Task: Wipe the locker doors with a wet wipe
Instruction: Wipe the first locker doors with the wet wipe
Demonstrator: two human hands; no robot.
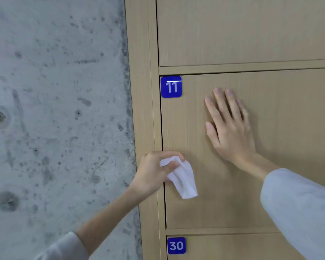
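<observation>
A light wooden locker door (281,184) with a blue tag "11" (171,86) fills the middle of the view. My right hand (230,126) lies flat on this door, fingers straight and pointing up. My left hand (154,171) is at the door's left edge, lower down, and grips a crumpled white wet wipe (182,178). The wipe hangs down from my fingers in front of the door.
Another locker door (242,30) is above, and a door tagged "30" (176,245) is below. The locker frame (142,109) meets a rough grey concrete wall (54,109) on the left.
</observation>
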